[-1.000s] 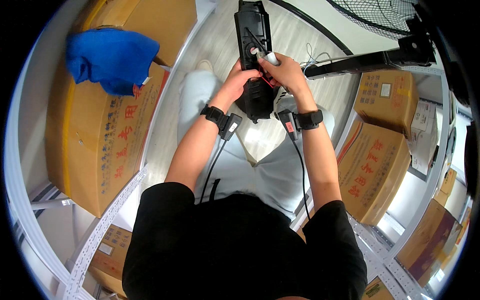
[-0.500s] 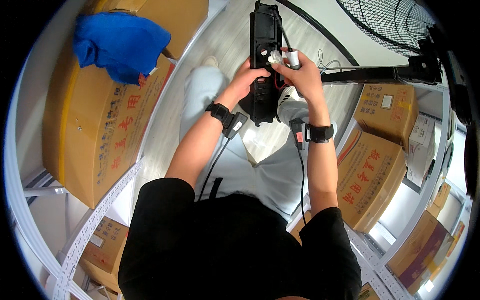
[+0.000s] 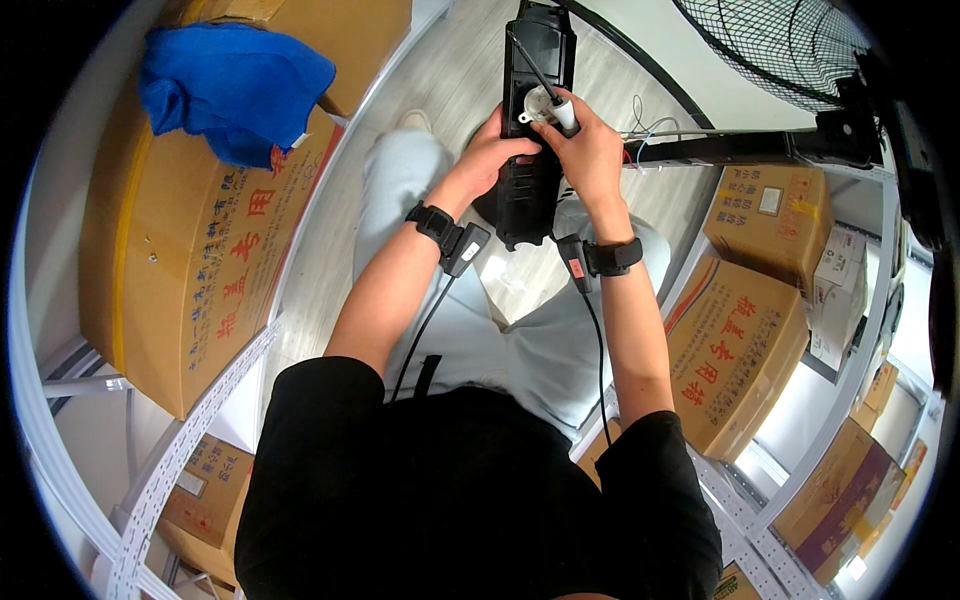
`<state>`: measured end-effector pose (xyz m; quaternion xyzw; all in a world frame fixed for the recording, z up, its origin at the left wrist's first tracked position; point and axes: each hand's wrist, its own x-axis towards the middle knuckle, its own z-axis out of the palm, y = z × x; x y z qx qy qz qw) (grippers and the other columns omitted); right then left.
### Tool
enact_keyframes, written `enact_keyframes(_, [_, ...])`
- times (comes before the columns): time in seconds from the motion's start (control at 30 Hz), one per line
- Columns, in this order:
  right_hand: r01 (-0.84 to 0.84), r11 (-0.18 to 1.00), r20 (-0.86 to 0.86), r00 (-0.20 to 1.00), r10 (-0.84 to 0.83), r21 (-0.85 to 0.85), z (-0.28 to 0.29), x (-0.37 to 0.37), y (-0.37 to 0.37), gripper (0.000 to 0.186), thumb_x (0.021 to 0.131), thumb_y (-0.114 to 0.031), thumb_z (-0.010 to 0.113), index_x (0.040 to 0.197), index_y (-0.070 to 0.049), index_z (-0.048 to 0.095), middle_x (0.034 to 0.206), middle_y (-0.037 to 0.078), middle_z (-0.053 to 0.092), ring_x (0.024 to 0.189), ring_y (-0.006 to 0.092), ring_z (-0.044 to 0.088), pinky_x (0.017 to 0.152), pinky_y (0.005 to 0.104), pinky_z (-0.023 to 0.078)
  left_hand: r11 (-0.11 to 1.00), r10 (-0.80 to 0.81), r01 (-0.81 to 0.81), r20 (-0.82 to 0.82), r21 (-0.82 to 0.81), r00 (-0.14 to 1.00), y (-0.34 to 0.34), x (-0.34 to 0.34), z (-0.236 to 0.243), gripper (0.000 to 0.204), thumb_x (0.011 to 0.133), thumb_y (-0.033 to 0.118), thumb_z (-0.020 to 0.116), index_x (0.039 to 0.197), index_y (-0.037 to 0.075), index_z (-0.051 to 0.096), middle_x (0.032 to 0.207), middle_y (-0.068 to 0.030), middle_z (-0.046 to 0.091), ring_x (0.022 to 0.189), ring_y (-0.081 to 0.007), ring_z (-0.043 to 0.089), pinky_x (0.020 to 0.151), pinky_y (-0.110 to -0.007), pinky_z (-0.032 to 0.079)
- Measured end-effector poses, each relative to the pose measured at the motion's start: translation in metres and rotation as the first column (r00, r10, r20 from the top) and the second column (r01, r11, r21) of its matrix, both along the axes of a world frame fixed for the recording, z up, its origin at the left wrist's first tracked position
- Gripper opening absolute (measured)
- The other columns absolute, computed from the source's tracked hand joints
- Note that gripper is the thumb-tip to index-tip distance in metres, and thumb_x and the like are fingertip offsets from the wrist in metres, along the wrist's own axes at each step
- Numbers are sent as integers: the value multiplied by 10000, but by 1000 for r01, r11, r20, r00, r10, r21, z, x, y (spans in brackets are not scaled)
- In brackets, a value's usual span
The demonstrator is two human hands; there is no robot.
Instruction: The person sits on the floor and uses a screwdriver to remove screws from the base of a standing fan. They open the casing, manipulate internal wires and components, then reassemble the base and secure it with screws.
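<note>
To do this step well, I would start with the largest part, the long black housing (image 3: 529, 185), since everything else depends on a steady base. It is out in front of me above the floor (image 3: 465, 65), its long side running away from me. My left hand (image 3: 486, 160) has its fingers wrapped on the left edge with the thumb across the face; that grip should brace firmly without crowding the work. My right hand (image 3: 592, 150) has its fingers closed around the white handle of the screwdriver (image 3: 565, 117), with the thumb against the clear round piece (image 3: 536, 104). The dark shaft slants away over the housing, so I'd best mind that it doesn't knock anything when I turn my wrist. The clear piece, with its small tab, calls for a light, level hold; forcing it could crack the tab. I cannot tell whether it is seated or only held over the housing.

Counting from big to small: at least seven cardboard boxes (image 3: 735, 360), some cut off at the rim; one black wire cage (image 3: 775, 45); one blue cloth (image 3: 235, 85); one housing; two hands; two black wrist straps (image 3: 432, 226); one screwdriver; one clear piece.
</note>
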<state>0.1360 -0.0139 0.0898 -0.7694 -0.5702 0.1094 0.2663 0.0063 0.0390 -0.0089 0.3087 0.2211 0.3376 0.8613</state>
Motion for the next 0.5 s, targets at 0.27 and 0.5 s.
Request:
enact_keyframes(0.27, [5, 1000, 19, 1000, -5, 3, -4, 1, -1, 505, 790, -291, 807, 1254, -175, 643, 915, 172, 729, 833, 357, 710, 722, 423, 555, 998, 1, -1, -2, -58, 1000, 1, -1, 0, 652, 810, -36, 674, 1402, 81, 427, 1207, -72, 605, 1062, -177, 618, 877, -332, 531])
enact_keyframes(0.5, [-44, 995, 54, 998, 40, 86, -7, -2, -1, 497, 800, -256, 792, 1264, -176, 630, 978, 144, 730, 847, 344, 709, 719, 412, 557, 998, 31, -30, 15, -51, 999, 1, -2, 3, 620, 810, -41, 674, 1377, 78, 452, 1185, -65, 607, 1068, -186, 611, 875, -351, 539])
